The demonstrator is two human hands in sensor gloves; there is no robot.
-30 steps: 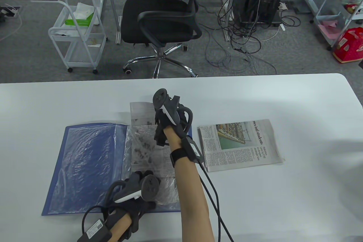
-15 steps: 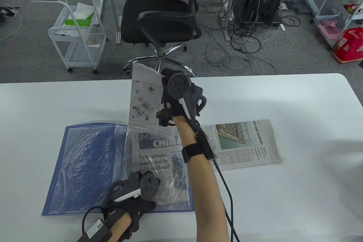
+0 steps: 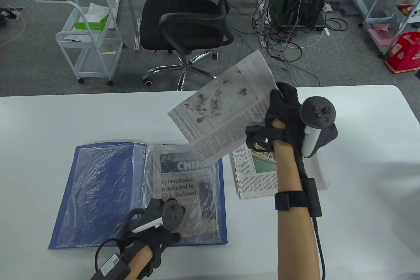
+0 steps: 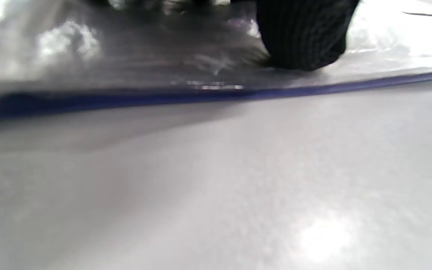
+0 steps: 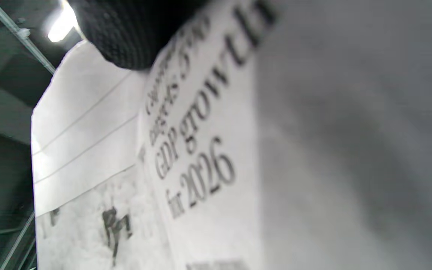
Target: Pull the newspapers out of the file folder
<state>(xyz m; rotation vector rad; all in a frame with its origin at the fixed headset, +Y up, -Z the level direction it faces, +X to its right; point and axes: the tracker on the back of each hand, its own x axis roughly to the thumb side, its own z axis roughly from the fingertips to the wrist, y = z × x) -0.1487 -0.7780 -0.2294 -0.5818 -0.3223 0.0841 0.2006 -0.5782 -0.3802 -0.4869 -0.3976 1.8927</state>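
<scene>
Right hand (image 3: 283, 112) pinches a newspaper sheet (image 3: 226, 112) aloft, clear of the blue file folder (image 3: 98, 191) | left hand (image 3: 157, 227) presses the folder's plastic sleeve (image 3: 183, 188), grip unclear | another newspaper (image 3: 249, 175) lies beside.

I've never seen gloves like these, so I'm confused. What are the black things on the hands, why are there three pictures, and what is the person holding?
Those are a person's two hands in black sensor gloves. The round black thing on the back of each hand is a tracker, strapped on; the fingers stay free.

The big picture looks down at the white table. The other two come from small cameras on the wrists, so they look very close and blurry.

On the table lies an open blue folder with shiny plastic pockets. One pocket has a newspaper inside. Another paper lies flat beside the folder.

The left hand presses on the folder's near edge. The right hand holds a pulled-out sheet up in the air. Its wrist camera shows the words "GDP growth for 2026".
</scene>
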